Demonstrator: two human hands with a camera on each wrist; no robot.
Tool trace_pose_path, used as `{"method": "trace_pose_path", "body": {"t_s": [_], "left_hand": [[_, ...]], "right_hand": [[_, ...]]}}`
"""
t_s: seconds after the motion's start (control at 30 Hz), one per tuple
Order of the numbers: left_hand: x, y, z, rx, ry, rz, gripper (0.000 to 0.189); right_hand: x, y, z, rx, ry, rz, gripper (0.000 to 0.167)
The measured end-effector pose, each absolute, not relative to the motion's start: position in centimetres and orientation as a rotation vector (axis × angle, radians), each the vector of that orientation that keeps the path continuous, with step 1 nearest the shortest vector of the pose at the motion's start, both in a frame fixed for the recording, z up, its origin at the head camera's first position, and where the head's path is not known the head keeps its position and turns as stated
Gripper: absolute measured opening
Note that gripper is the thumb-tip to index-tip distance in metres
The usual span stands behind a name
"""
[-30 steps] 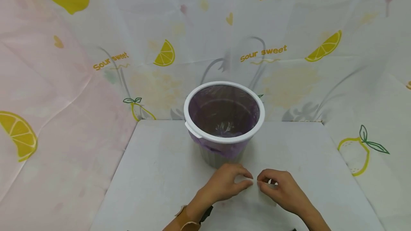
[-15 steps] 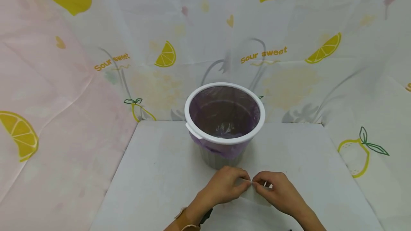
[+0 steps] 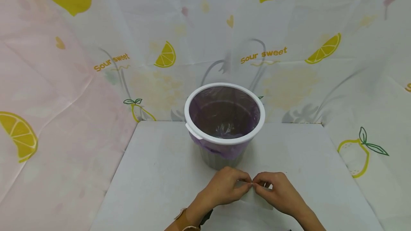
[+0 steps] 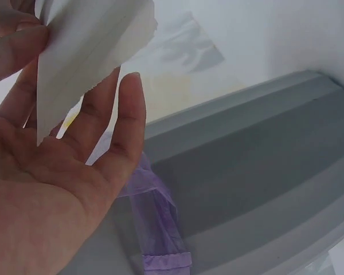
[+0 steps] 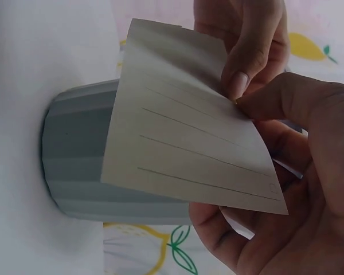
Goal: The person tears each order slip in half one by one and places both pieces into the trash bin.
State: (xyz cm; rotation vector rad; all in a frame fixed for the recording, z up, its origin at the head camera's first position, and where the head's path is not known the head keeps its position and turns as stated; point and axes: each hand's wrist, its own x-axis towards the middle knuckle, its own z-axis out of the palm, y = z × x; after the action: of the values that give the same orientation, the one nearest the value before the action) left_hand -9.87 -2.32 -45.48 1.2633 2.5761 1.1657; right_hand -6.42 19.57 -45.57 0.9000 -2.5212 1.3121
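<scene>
A small sheet of ruled paper [image 5: 178,132] hangs from both hands, with faint parallel lines across it. My left hand [image 3: 224,187] pinches its upper edge between thumb and fingers. Right beside that grip, my right hand [image 3: 278,190] pinches the same edge, the two sets of fingertips meeting. In the left wrist view the paper [image 4: 86,51] has a ragged, torn-looking border on one side. Just beyond the hands stands a grey bin [image 3: 221,161] with a white rim and a purple liner bag [image 3: 233,149] folded over its top.
The bin stands on a white tabletop [image 3: 154,174]. Behind and at both sides hangs a cloth [image 3: 205,27] printed with lemons. A brown band [image 3: 184,218] circles the left wrist.
Both hands' fingertips, slightly apart a second ago, have come together at the paper's upper edge, the right hand shifting left. Over the last half second they have hardly moved.
</scene>
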Motion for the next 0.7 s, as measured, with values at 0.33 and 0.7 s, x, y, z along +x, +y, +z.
{"method": "trace_pose_path", "body": {"t_s": [0.33, 0.7], "left_hand": [[-9.9, -2.36, -45.37, 1.282, 2.57, 1.195, 0.01], [-9.88, -2.39, -45.68, 1.268, 2.625, 1.182, 0.011]], "right_hand": [[-6.34, 19.56, -45.55, 0.841, -2.494, 1.365, 0.036], [-6.33, 19.94, -45.66, 0.793, -2.534, 1.468, 0.026]]}}
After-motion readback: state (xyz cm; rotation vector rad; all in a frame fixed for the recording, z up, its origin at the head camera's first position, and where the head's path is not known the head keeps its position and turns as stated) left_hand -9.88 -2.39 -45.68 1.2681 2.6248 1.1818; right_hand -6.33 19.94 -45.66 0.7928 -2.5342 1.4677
